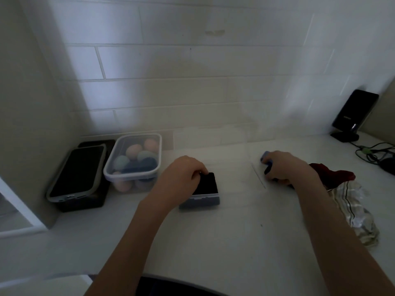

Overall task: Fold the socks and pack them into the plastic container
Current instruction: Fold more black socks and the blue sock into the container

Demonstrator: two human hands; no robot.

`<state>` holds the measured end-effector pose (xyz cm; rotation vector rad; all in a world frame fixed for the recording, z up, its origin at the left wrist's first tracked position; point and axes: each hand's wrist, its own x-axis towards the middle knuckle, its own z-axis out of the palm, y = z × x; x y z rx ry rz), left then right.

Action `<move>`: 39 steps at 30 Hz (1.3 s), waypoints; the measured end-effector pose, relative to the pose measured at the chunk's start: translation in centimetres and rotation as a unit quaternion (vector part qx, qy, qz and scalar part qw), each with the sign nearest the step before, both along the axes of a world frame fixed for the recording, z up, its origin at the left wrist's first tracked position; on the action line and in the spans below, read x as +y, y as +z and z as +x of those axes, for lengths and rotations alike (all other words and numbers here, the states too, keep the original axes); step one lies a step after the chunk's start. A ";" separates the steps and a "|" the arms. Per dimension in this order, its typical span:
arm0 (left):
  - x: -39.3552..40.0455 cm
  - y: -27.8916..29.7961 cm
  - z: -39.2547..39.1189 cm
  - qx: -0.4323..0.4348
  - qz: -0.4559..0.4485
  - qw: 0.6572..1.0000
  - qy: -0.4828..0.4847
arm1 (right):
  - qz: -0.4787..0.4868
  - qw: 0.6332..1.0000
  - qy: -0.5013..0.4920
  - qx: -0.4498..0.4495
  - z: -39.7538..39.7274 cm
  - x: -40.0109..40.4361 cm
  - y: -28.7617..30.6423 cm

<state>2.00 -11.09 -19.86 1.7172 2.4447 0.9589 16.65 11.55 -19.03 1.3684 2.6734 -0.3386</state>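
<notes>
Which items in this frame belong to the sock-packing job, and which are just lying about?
Job:
plastic container holding rolled socks
black sock pinched by the left hand
blue sock gripped by the right hand
loose pile of socks

Lying about:
phone
black stand
cables

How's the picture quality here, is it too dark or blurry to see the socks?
Head view: dim, with a pale light patch on the tiled wall; lines bow from the wide lens; the right hand and dark sock are soft, while the container of rolled socks reads clearly.
</notes>
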 end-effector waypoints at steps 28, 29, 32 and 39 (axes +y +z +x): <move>1.7 1.2 0.0 -0.115 0.158 0.979 -0.061 | -0.007 0.801 0.206 0.562 -0.8 -7.4 7.8; 2.1 1.8 0.1 -0.163 0.146 0.973 -0.078 | -0.044 0.784 0.209 0.583 -0.8 -7.8 8.0; 3.5 3.1 0.4 -0.279 0.124 0.944 -0.127 | -0.113 0.753 0.198 0.617 -1.1 -8.6 8.1; 4.1 2.9 0.7 -0.476 0.201 0.849 -0.109 | -0.261 0.759 0.128 0.583 -2.2 -7.6 6.3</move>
